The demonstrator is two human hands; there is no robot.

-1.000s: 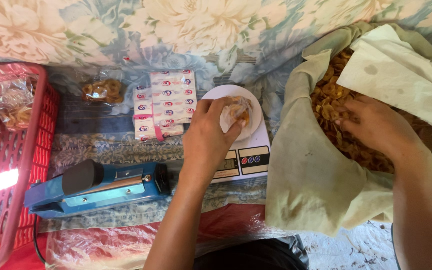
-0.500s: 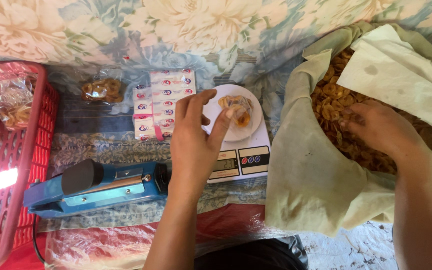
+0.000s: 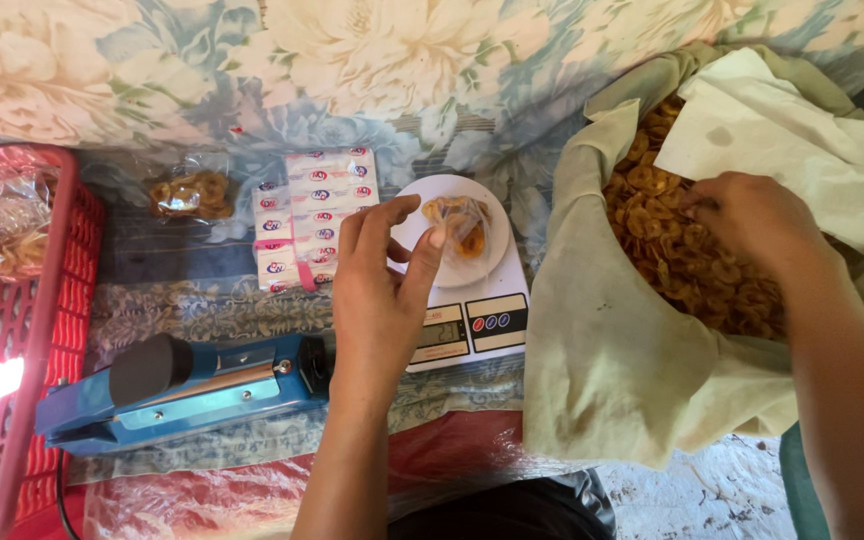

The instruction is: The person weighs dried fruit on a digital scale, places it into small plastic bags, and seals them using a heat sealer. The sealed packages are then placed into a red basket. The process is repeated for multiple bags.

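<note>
Chips [image 3: 457, 222], golden and curly, sit in a small clear bag on a round white plate [image 3: 414, 205]. The plate rests on top of a white kitchen scale [image 3: 487, 300] with a little grey screen and round buttons at its near edge. The scale stands on a flowery cloth [image 3: 282, 60], close to the middle of it.

The left hand [image 3: 380, 290] hovers just over the near side of the plate. Its fingers are loose and spread and hold nothing. The fingertips [image 3: 436, 238] come very close to the little bag, but I cannot tell if they touch it.

The right hand [image 3: 752, 225] is well apart from the plate, off to the right. It is down in a big cloth sack [image 3: 612, 370] full of the same yellow chips. The fingers curl into the heap, but I cannot tell if they grip any. A white paper sheet [image 3: 762, 140] lies over the far part of the sack.

Just left of the plate lies a stack of small labels [image 3: 312, 215]. Another little bag of chips [image 3: 190, 192] lies past them. A blue bag sealer [image 3: 187, 390] sits near the left wrist, and a red basket [image 3: 12, 330] stands at the left edge.
</note>
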